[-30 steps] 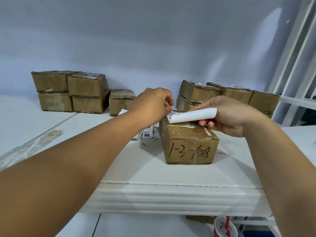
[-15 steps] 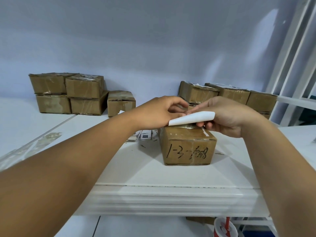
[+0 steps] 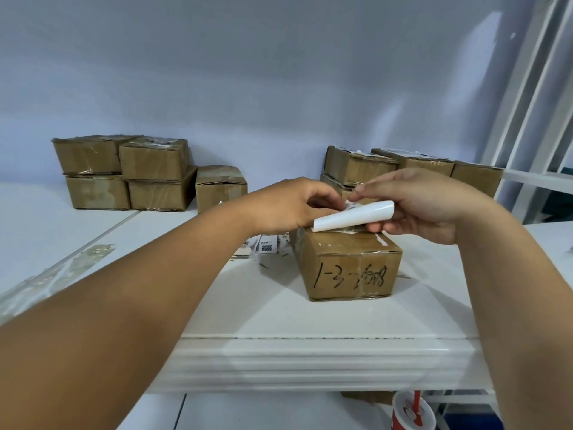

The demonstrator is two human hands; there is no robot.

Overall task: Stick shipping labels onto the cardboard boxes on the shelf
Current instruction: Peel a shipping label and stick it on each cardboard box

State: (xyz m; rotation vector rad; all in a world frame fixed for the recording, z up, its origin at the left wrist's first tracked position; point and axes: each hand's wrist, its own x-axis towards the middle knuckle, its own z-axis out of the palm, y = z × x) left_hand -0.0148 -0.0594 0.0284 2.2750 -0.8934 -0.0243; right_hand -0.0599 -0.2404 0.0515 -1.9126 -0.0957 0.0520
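A cardboard box [image 3: 347,268] with black handwriting on its front stands on the white shelf [image 3: 279,305]. Just above its top, both hands hold a white shipping label [image 3: 356,215] that curls upward, its glossy backing facing me. My left hand [image 3: 288,206] pinches the label's left end close to the box top. My right hand [image 3: 415,206] holds the right end between thumb and curled fingers. The printed side is mostly hidden.
More labels [image 3: 263,245] lie on the shelf left of the box. Stacked cardboard boxes [image 3: 124,172] stand at the back left, another group of boxes [image 3: 412,166] at the back right. A white frame [image 3: 527,119] rises on the right. A red cup [image 3: 412,411] sits below the shelf.
My left hand went from a closed fist above the label to pinching its left end. The label came down closer to the box top and curled more.
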